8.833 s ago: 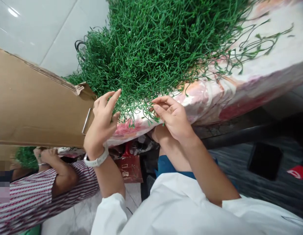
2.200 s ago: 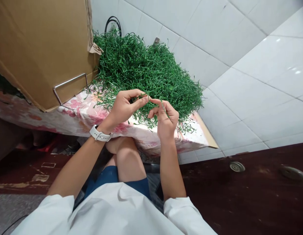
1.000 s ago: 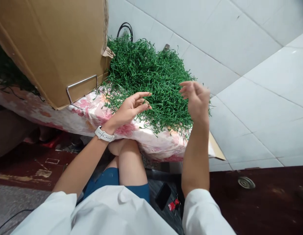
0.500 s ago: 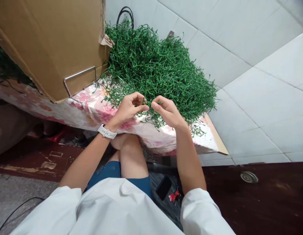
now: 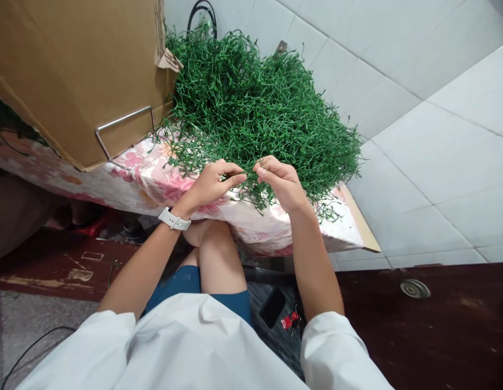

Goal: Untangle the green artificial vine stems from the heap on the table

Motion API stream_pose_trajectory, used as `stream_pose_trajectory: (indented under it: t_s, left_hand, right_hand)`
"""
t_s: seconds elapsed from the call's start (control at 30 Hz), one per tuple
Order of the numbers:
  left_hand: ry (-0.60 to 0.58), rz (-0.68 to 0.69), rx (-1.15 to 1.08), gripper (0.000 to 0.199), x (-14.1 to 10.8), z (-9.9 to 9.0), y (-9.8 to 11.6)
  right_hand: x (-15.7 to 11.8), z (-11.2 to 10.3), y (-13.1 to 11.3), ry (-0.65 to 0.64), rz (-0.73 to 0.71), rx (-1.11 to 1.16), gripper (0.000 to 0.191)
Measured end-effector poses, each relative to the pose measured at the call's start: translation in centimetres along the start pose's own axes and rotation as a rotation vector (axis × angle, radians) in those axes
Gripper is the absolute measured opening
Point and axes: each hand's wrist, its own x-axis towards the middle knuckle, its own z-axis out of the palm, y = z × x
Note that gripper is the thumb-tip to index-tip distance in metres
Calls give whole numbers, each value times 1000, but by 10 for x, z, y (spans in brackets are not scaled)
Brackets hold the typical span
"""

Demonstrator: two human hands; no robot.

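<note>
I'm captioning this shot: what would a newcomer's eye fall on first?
Probably the tangled heap of green stems on the floral cloth, before the tiled wall. Next, the left hand and right hand, close together by the heap's near edge, then the large cardboard box at upper left.

A: Hand positions?
B: Left hand (image 5: 213, 183) and right hand (image 5: 283, 183), close but apart, both partly curled, at the near edge of a heap of green stems (image 5: 268, 108); whether either grips one is indistinct.
A: Surroundings?
B: Floral covering (image 5: 251, 225) beneath; cardboard (image 5: 92, 65) and wire bracket (image 5: 123, 118) at left; tiled wall (image 5: 398, 70) behind.
</note>
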Motion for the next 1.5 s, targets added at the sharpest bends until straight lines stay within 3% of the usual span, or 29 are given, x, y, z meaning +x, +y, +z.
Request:
stream_pose_trajectory:
  t_s: [0.1, 0.3, 0.53, 0.7, 0.97, 1.3, 1.5]
  left_hand:
    - [66, -5, -87, 46, 1, 3, -4]
    - [208, 27, -207, 43, 0, 2, -8]
    - [124, -46, -215, 51, 0, -2, 4]
    - [51, -15, -50, 50, 0, 0, 8]
    - [87, -8, 101, 23, 0, 10, 3]
    - [120, -106, 75, 23, -3, 14, 7]
    - [113, -140, -1, 26, -4, 18, 8]
  right_hand:
    - [-3, -4, 3, 11, 36, -48, 43]
    - [-11, -1, -2, -166, 150, 7, 45]
    - [-10, 4, -10, -169, 114, -57, 50]
    - [-10, 3, -14, -110, 34, -40, 51]
    - [-29, 7, -32, 7, -110, -531, 30]
    - [-25, 28, -45, 96, -427, -1013, 30]
    - [-28, 30, -48, 158, -494, -1084, 33]
